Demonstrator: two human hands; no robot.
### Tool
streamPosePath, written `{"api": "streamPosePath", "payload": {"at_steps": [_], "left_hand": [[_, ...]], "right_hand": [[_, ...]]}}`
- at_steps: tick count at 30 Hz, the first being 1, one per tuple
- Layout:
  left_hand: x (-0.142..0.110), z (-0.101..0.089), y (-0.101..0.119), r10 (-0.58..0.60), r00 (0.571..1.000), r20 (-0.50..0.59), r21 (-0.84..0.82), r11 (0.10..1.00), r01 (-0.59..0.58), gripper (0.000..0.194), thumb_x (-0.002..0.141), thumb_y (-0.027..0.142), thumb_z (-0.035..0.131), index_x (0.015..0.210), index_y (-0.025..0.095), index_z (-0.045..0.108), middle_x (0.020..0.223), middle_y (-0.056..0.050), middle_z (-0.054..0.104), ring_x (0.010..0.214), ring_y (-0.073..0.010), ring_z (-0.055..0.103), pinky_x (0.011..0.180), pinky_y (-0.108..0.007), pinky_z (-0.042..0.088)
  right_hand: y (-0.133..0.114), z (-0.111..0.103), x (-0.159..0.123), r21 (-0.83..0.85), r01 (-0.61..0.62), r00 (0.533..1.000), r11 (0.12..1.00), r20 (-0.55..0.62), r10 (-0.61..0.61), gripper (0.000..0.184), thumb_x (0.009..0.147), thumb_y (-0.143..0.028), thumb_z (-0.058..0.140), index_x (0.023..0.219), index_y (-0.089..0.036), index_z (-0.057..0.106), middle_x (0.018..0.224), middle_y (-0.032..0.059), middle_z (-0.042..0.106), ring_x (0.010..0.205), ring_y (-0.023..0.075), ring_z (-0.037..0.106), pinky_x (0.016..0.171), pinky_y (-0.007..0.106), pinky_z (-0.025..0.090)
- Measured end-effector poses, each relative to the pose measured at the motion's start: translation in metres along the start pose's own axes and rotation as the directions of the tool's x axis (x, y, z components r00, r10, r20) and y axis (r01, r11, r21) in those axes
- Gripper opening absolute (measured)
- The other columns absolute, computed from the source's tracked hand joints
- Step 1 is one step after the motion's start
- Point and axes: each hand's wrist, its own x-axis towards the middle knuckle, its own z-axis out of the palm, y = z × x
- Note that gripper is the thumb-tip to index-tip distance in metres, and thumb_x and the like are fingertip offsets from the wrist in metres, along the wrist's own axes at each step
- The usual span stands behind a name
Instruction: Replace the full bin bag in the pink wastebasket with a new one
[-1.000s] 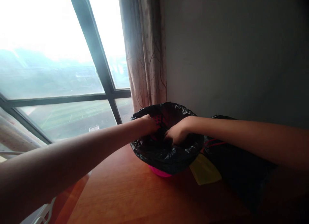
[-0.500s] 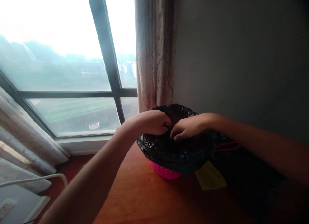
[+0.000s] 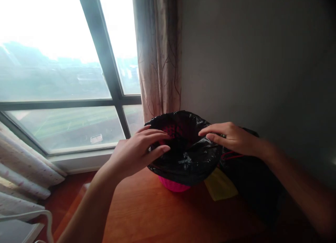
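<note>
A pink basket [image 3: 174, 184] stands on the wooden table, its rim covered by a black plastic bag [image 3: 193, 171] that lines it and folds over the outside. Some of the pink weave shows through inside the opening. My left hand [image 3: 143, 147] is at the left rim, fingers stretched out and apart, with nothing held. Over the right rim is my right hand [image 3: 231, 138], its thumb and fingers extended and parted, also holding nothing. Whether the fingertips touch the plastic, I cannot tell.
A yellow cloth [image 3: 221, 185] lies on the brown table [image 3: 139, 208] right of the basket. Beside it is a dark item [image 3: 254, 183] with red cord. A window [image 3: 57, 75], a patterned curtain [image 3: 164, 61] and a grey wall [image 3: 249, 61] stand behind.
Both hands have come out of the middle of the bag and moved apart, left and right, with closed fingers now spread. The bag's inside is now visible.
</note>
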Motion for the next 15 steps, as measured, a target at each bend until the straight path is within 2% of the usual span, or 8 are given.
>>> {"api": "streamPosePath", "payload": {"at_steps": [1, 2, 3, 5, 6, 7, 11, 15], "left_hand": [[-0.008, 0.001, -0.002, -0.009, 0.999, -0.049, -0.082, 0.997, 0.005, 0.035, 0.086, 0.049, 0.061, 0.109, 0.027, 0.073, 0.112, -0.004, 0.073, 0.111, -0.0257, 0.064, 0.102, -0.041, 0.046], [-0.02, 0.005, -0.005, -0.073, 0.983, -0.168, -0.18, 0.983, 0.042, 0.035, 0.09, 0.046, 0.055, 0.114, 0.025, 0.071, 0.117, -0.005, 0.071, 0.114, -0.0264, 0.063, 0.103, -0.042, 0.045], [-0.035, 0.012, -0.011, -0.214, 0.926, -0.31, -0.282, 0.951, 0.125, 0.034, 0.092, 0.044, 0.053, 0.112, 0.023, 0.07, 0.118, -0.006, 0.071, 0.114, -0.0269, 0.063, 0.104, -0.043, 0.045], [-0.07, 0.036, -0.025, -0.508, 0.759, -0.408, -0.462, 0.832, 0.308, 0.032, 0.091, 0.046, 0.054, 0.103, 0.02, 0.07, 0.11, -0.007, 0.073, 0.109, -0.0291, 0.065, 0.103, -0.047, 0.047], [-0.088, 0.052, -0.031, -0.606, 0.717, -0.344, -0.51, 0.762, 0.399, 0.032, 0.087, 0.047, 0.059, 0.101, 0.02, 0.069, 0.109, -0.007, 0.073, 0.109, -0.0305, 0.065, 0.103, -0.048, 0.047], [-0.105, 0.07, -0.037, -0.666, 0.705, -0.245, -0.556, 0.692, 0.46, 0.035, 0.083, 0.048, 0.065, 0.106, 0.021, 0.068, 0.113, -0.008, 0.072, 0.113, -0.0316, 0.064, 0.104, -0.048, 0.047], [-0.147, 0.134, -0.042, -0.696, 0.716, 0.045, -0.715, 0.478, 0.51, 0.072, 0.073, 0.049, 0.075, 0.137, 0.03, 0.049, 0.146, -0.009, 0.052, 0.135, -0.034, 0.047, 0.108, -0.047, 0.045], [-0.143, 0.164, -0.037, -0.646, 0.753, 0.125, -0.738, 0.446, 0.505, 0.089, 0.073, 0.051, 0.075, 0.149, 0.032, 0.034, 0.155, -0.008, 0.04, 0.145, -0.0321, 0.033, 0.114, -0.045, 0.037]], "right_hand": [[0.003, 0.002, -0.01, 0.066, -0.026, 0.983, 0.997, -0.181, 0.037, 0.034, 0.094, -0.044, 0.05, 0.113, -0.025, 0.071, 0.115, 0.004, 0.072, 0.108, 0.0238, 0.065, 0.097, 0.036, 0.048], [0.007, 0.008, -0.022, 0.143, -0.062, 0.92, 0.988, -0.376, 0.112, 0.032, 0.094, -0.043, 0.051, 0.113, -0.025, 0.07, 0.115, 0.005, 0.071, 0.108, 0.0242, 0.065, 0.098, 0.038, 0.048], [0.012, 0.018, -0.036, 0.241, -0.086, 0.823, 0.967, -0.529, 0.205, 0.029, 0.094, -0.042, 0.052, 0.111, -0.025, 0.069, 0.114, 0.0059, 0.071, 0.106, 0.0242, 0.065, 0.096, 0.039, 0.05], [0.022, 0.051, -0.064, 0.47, -0.092, 0.643, 0.878, -0.645, 0.412, 0.026, 0.093, -0.041, 0.053, 0.106, -0.024, 0.067, 0.108, 0.0069, 0.07, 0.096, 0.0235, 0.068, 0.088, 0.04, 0.055], [0.024, 0.072, -0.077, 0.566, -0.118, 0.6, 0.816, -0.614, 0.513, 0.025, 0.093, -0.041, 0.053, 0.105, -0.024, 0.066, 0.108, 0.0074, 0.07, 0.094, 0.0235, 0.068, 0.084, 0.04, 0.057], [0.025, 0.096, -0.089, 0.647, -0.14, 0.588, 0.749, -0.555, 0.589, 0.024, 0.092, -0.041, 0.055, 0.105, -0.025, 0.066, 0.108, 0.0079, 0.07, 0.093, 0.0241, 0.068, 0.082, 0.04, 0.058], [0.011, 0.189, -0.108, 0.798, -0.189, 0.662, 0.572, -0.326, 0.675, 0.038, 0.086, -0.036, 0.063, 0.123, -0.028, 0.058, 0.125, 0.0099, 0.064, 0.114, 0.0293, 0.063, 0.092, 0.045, 0.056], [-0.003, 0.23, -0.088, 0.845, -0.061, 0.75, 0.531, -0.312, 0.583, 0.058, 0.089, -0.034, 0.059, 0.143, -0.033, 0.04, 0.146, 0.0084, 0.05, 0.131, 0.0267, 0.052, 0.108, 0.047, 0.045]]}}
